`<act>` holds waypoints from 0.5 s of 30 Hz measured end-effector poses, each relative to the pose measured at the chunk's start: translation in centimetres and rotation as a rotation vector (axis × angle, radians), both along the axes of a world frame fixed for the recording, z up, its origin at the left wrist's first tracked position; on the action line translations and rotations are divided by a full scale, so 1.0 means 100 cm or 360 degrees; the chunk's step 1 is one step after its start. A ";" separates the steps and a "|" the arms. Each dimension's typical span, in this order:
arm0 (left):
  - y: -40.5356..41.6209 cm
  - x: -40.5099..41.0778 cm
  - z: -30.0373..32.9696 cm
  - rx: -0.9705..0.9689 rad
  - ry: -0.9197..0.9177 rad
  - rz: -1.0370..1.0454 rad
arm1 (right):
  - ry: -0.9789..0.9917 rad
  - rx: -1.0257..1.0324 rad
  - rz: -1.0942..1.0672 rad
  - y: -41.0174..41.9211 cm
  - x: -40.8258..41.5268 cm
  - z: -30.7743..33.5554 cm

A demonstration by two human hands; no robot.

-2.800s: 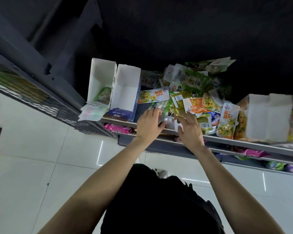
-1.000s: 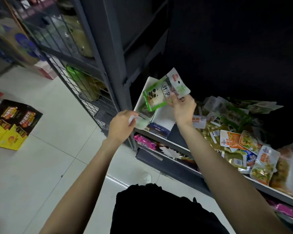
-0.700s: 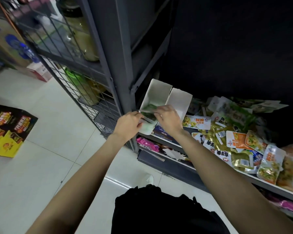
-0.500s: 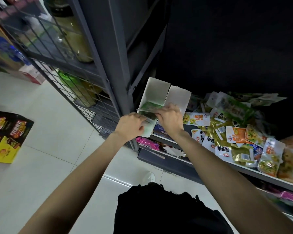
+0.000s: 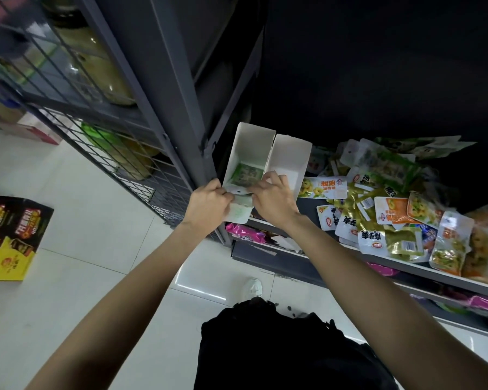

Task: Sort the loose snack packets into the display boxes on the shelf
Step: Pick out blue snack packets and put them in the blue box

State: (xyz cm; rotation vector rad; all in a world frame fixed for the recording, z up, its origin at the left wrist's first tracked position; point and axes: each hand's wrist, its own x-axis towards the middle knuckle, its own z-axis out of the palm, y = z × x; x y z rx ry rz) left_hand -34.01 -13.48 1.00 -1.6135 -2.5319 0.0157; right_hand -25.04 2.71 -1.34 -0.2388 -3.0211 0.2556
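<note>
We seat a green packet [image 5: 244, 175] in the left box [image 5: 248, 153], both hands [image 5: 209, 205] [image 5: 273, 199] pinching it with curled fingers; next, release and fetch from the pile [image 5: 378, 209].

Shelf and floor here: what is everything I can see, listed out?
display boxes: two, white, left end of shelf, side by side
green packets: a few, in the left box
loose snack packets: many, green, yellow, orange, piled on shelf right of the boxes
pink packets: some, shelf below
shelf: one, grey
wire rack: one, grey, left, holding jars
carton: one, black and yellow, on floor
hands: left and right, both at the left box's front, holding the packets
</note>
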 end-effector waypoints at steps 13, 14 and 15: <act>0.087 0.144 0.052 0.0947 -0.0512 -0.0252 | 0.0444 -0.0731 -0.0804 0.086 0.236 0.014; 0.103 0.162 0.047 0.0979 -0.0661 -0.0252 | 0.0397 -0.0698 -0.0920 0.097 0.257 0.006; 0.119 0.177 0.039 0.0964 -0.0824 -0.0209 | 0.0353 -0.0670 -0.1023 0.107 0.275 0.000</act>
